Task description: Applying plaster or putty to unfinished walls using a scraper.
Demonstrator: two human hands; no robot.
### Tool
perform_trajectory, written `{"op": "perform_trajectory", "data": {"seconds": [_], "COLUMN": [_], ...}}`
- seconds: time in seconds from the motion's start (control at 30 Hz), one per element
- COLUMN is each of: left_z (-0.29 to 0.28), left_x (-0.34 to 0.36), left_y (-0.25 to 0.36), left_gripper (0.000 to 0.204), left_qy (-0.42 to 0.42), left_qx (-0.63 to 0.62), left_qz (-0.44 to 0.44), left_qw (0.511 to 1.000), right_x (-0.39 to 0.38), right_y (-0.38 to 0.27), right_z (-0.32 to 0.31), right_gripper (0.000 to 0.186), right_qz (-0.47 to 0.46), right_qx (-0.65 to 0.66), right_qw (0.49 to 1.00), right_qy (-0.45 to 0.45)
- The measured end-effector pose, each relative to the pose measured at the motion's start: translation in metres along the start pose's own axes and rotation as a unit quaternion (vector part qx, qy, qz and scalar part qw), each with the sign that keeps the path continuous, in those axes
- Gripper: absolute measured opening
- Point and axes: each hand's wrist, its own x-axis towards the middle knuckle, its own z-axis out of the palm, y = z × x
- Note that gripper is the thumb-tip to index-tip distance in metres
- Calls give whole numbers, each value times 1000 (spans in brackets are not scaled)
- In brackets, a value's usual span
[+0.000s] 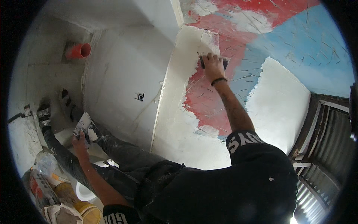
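My right hand (213,68) grips a dark-handled flat trowel (225,63) against the wall, over red paint (203,95) beside a band of fresh cream-white plaster (175,67). The red and blue paint (298,41) is scored with many short scratches. Lower at the left, my left hand (79,142) holds a plaster-smeared flat board or blade (82,122) with white compound (92,134) on it, above my legs. Part of what the left hand grips is hidden by its fingers.
A grey wall (119,74) has a small fitting (140,96); an orange pipe (77,50) sticks out further left. A white bucket (82,191), yellow bucket (89,212) and bags (41,190) stand at lower left. A corrugated metal sheet (328,142) and timber frame lie at right.
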Motion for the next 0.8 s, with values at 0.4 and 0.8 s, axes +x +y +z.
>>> {"op": "perform_trajectory", "data": {"seconds": [0.4, 0.8], "left_z": [8, 3], "left_x": [0, -4], "left_y": [-32, -16], "left_gripper": [42, 64], "left_qy": [-9, -23], "left_qx": [72, -81], "left_qz": [63, 25], "left_qw": [995, 996], "right_x": [39, 99], "right_y": [18, 29], "right_z": [-59, 10], "right_gripper": [29, 30], "right_qz": [57, 63], "right_qx": [0, -78], "right_qw": [998, 995], "right_qy": [16, 23]}}
